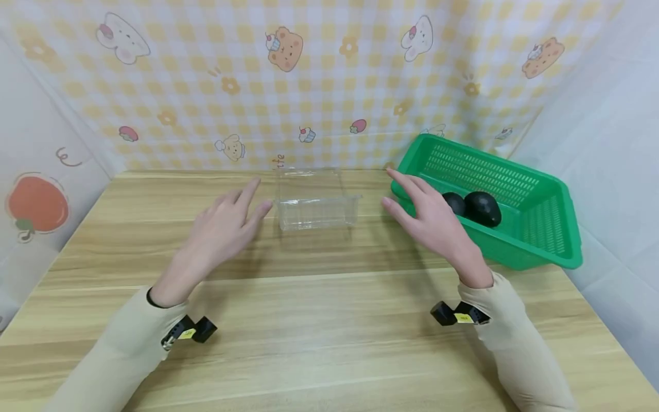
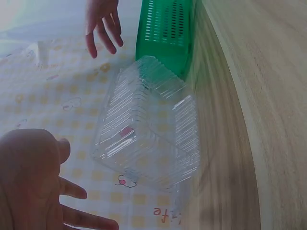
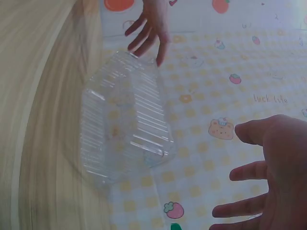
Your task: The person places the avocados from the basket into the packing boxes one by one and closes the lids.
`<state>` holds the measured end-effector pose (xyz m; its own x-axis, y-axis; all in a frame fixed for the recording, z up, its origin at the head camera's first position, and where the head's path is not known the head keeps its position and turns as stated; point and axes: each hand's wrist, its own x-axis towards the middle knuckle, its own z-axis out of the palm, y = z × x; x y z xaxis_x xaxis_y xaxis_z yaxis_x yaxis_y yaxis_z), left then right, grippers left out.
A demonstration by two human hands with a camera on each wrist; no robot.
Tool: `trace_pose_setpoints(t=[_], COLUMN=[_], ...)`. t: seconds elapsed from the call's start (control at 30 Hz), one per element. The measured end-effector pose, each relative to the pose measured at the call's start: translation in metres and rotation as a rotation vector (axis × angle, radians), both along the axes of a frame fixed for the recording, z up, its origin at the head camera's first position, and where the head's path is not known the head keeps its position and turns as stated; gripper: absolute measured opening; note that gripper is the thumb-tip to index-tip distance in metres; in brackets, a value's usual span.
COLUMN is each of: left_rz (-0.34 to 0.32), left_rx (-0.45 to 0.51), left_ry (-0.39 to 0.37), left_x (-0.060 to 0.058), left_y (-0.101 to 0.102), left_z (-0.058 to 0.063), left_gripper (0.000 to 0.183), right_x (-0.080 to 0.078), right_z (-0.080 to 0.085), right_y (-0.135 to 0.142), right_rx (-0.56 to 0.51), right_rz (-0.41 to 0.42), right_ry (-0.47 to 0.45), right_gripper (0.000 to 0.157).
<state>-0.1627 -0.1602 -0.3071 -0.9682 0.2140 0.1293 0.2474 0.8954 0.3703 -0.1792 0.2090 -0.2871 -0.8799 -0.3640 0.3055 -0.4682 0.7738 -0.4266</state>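
Note:
A clear plastic clamshell box (image 1: 318,214) stands near the back of the wooden table, its lid raised toward the cloth. My left hand (image 1: 220,228) hovers just left of the box, fingers extended and holding nothing. On the other side, my right hand (image 1: 435,222) is held in the air with fingers spread, between the box and a green basket (image 1: 535,252), overlapping the basket's near-left rim in the head view. Two dark, glossy, egg-shaped fruits like avocados (image 1: 483,209) lie in the basket, one partly hidden by the right hand. Both wrist views show the ribbed transparent box (image 2: 136,120) between the hands.
Behind the table hangs a yellow checked cloth (image 1: 329,74) with cartoon prints. White sheeting (image 1: 612,171) closes off the right side, and a printed sheet (image 1: 41,137) the left. The slotted basket sits slanted at the table's back right. Bare wood (image 1: 319,332) spans the front.

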Motion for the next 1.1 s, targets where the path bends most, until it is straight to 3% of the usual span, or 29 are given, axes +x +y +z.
trace_pose_setpoints(t=[0.23, 0.6, 0.87, 1.1], left_rz=[0.026, 0.020, -0.003, -0.046], left_rx=[0.063, 0.097, 0.188, 0.326], left_ry=[-0.007, -0.004, -0.072, -0.216], left_x=[-0.009, -0.021, -0.036, -0.045], left_y=[0.006, 0.015, 0.013, 0.008], left_z=[0.002, -0.001, -0.007, -0.012], left_gripper=[0.079, 0.072, 0.074, 0.065], right_x=[-0.007, -0.030, -0.045, -0.051], right_z=[0.004, -0.009, -0.018, -0.026], right_y=[-0.008, -0.015, -0.022, -0.027], right_rx=[-0.054, -0.108, -0.200, -0.222], right_rz=[0.017, 0.031, 0.059, 0.089], right_ry=[-0.051, -0.138, -0.221, -0.276], right_gripper=[0.059, 0.054, 0.053, 0.047])
